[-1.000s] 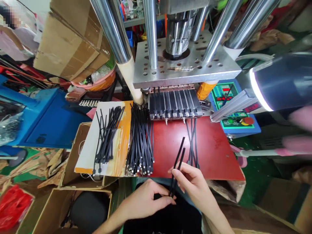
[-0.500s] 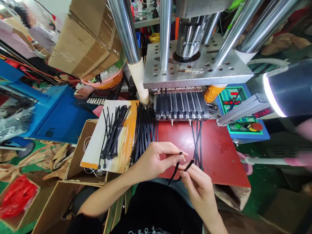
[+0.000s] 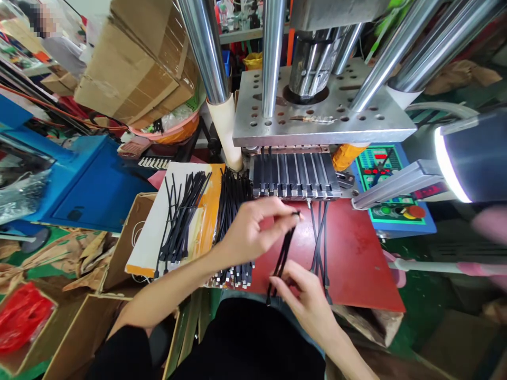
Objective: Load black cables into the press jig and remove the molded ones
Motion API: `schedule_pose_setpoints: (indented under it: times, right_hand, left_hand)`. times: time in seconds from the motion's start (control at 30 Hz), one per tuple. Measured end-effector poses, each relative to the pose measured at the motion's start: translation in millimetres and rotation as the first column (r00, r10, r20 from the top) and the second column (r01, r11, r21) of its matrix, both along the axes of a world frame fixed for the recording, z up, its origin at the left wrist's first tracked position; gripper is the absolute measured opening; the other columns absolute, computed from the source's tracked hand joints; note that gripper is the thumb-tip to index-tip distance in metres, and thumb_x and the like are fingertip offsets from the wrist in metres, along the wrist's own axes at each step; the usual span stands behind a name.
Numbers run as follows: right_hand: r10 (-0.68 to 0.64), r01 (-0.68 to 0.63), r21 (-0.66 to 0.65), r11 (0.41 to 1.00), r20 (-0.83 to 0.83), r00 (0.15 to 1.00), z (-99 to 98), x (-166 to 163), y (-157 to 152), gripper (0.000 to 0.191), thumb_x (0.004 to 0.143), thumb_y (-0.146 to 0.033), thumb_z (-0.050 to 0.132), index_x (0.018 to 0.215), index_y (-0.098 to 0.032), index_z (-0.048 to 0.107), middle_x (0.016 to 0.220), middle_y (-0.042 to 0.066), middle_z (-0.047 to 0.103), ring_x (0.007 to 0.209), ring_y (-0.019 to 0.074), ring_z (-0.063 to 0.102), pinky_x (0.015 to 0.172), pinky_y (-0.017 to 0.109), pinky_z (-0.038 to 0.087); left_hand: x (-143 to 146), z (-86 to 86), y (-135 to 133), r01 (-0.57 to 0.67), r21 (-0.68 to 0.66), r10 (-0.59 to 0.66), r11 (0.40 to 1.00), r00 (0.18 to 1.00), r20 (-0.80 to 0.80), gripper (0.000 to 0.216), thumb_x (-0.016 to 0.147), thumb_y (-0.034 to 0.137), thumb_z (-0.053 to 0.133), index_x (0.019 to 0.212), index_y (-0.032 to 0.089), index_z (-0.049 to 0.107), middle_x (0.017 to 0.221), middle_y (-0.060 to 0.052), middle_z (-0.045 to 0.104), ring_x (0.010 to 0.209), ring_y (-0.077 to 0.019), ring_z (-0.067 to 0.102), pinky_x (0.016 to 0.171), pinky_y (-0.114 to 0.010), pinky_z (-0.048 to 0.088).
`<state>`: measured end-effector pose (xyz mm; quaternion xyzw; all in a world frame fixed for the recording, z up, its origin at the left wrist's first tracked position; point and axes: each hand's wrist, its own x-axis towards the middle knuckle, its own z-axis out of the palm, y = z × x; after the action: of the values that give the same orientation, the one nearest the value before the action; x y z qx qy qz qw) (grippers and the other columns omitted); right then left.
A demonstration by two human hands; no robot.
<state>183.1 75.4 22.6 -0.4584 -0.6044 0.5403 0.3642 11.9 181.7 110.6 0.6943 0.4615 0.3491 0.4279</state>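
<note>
Over the red board, my left hand pinches the upper end of a short black cable between thumb and fingertips. The cable hangs in a doubled loop, its strands side by side. Lower down, my right hand has its thumb and fingers closed on the strands near their bottom. A few more black cables lie on the board just beyond my right hand. Behind my left forearm is a dense pile of black cables with metallic plug ends. Ahead stands a slotted mould with dark cables in some slots.
A thick steel press plate on shiny columns hangs above the mould. To the left, cables rest on a white cardboard sheet. A control box and a ring lamp stand right. A person is far left.
My left hand has risen slightly towards the mould. My right hand has moved down and left along the cable, which now hangs straighter between both hands.
</note>
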Motion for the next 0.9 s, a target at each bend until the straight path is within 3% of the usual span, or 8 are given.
schedule_pose_setpoints:
  times: [0.1, 0.17, 0.23, 0.33, 0.47, 0.6, 0.7, 0.9]
  right_hand:
    - [0.243, -0.242, -0.147, 0.959, -0.014, 0.97, 0.2, 11.4, 6.4, 0.056, 0.109, -0.062, 0.056, 0.07, -0.021, 0.061, 0.071, 0.0, 0.062, 0.065, 0.0154, 0.058, 0.061, 0.026, 0.045]
    - [0.302, -0.294, -0.165, 0.941, 0.023, 0.953, 8.4, 26.3, 29.6, 0.057, 0.107, -0.064, 0.06, 0.07, -0.021, 0.064, 0.071, 0.0, 0.062, 0.066, 0.0157, 0.057, 0.06, 0.026, 0.043]
    - [0.263, -0.25, -0.132, 0.959, 0.095, 0.96, 18.6, 40.2, 69.2, 0.057, 0.102, -0.067, 0.065, 0.069, -0.021, 0.066, 0.064, -0.001, 0.057, 0.061, 0.0151, 0.05, 0.056, 0.027, 0.038]
    - [0.171, -0.169, -0.028, 0.985, 0.147, 0.974, 28.8, 45.9, 142.0, 0.06, 0.094, -0.072, 0.07, 0.063, -0.021, 0.063, 0.058, -0.003, 0.051, 0.056, 0.0139, 0.044, 0.055, 0.028, 0.035]
    - [0.092, -0.104, 0.079, 0.991, 0.15, 0.984, 28.5, 27.0, 216.2, 0.066, 0.086, -0.081, 0.07, 0.058, -0.022, 0.057, 0.055, -0.003, 0.049, 0.054, 0.0125, 0.041, 0.055, 0.028, 0.033]
    - [0.041, -0.059, 0.111, 0.992, 0.159, 0.986, 19.7, 10.0, 247.9, 0.072, 0.079, -0.091, 0.069, 0.062, -0.022, 0.059, 0.056, -0.003, 0.049, 0.053, 0.0129, 0.045, 0.055, 0.029, 0.035]
    - [0.062, -0.084, 0.109, 0.99, 0.192, 0.979, 12.2, 7.3, 256.1, 0.073, 0.079, -0.093, 0.066, 0.065, -0.021, 0.063, 0.058, -0.002, 0.05, 0.052, 0.0135, 0.049, 0.054, 0.028, 0.037]
    - [-0.023, -0.013, 0.194, 0.981, 0.181, 0.983, 1.1, 9.0, 255.9, 0.069, 0.084, -0.087, 0.067, 0.069, -0.02, 0.069, 0.059, 0.0, 0.058, 0.045, 0.0132, 0.05, 0.051, 0.029, 0.039]
  left_hand:
    - [-10.0, -25.0, 43.0, -0.123, 0.2, 0.14, 0.972, 0.987, -0.075, 0.021, 0.107, 0.029, 0.069, 0.102, 0.016, 0.084, 0.112, -0.01, 0.082, 0.105, -0.0215, 0.077, 0.102, -0.037, 0.06]
    - [-18.4, -48.3, 73.1, -0.128, 0.282, 0.187, 0.951, 0.963, -0.195, 0.016, 0.105, 0.024, 0.072, 0.099, 0.016, 0.085, 0.132, -0.015, 0.078, 0.125, -0.0268, 0.073, 0.115, -0.045, 0.056]
    - [-25.1, -69.8, 101.2, -0.135, 0.296, 0.224, 0.946, 0.93, -0.29, 0.014, 0.103, 0.022, 0.074, 0.097, 0.016, 0.085, 0.139, -0.017, 0.076, 0.135, -0.0312, 0.069, 0.121, -0.051, 0.052]
    - [-28.7, -89.8, 131.8, -0.226, 0.276, 0.308, 0.934, 0.903, -0.3, 0.016, 0.105, 0.022, 0.07, 0.102, 0.015, 0.084, 0.12, -0.015, 0.083, 0.125, -0.0306, 0.074, 0.119, -0.051, 0.055]
    - [-29.5, -92.3, 127.4, -0.304, 0.357, 0.403, 0.884, 0.881, -0.249, 0.026, 0.108, 0.023, 0.065, 0.13, 0.015, 0.076, 0.135, -0.016, 0.079, 0.135, -0.0286, 0.071, 0.123, -0.048, 0.052]
    - [-39.1, -81.7, 84.4, 0.066, 0.516, 0.162, 0.854, 0.909, -0.385, 0.031, 0.111, 0.023, 0.056, 0.137, 0.016, 0.072, 0.144, -0.016, 0.075, 0.134, -0.0243, 0.073, 0.12, -0.043, 0.058]
    - [-47.2, -75.5, 67.1, 0.363, 0.535, 0.012, 0.763, 0.82, -0.573, 0.03, 0.11, 0.021, 0.057, 0.135, 0.014, 0.073, 0.147, -0.018, 0.074, 0.138, -0.0272, 0.071, 0.119, -0.048, 0.06]
    - [-46.0, -73.0, 78.2, 0.573, 0.475, 0.009, 0.669, 0.632, -0.775, 0.033, 0.111, 0.021, 0.056, 0.139, 0.008, 0.07, 0.151, -0.019, 0.072, 0.145, -0.0312, 0.066, 0.124, -0.052, 0.055]
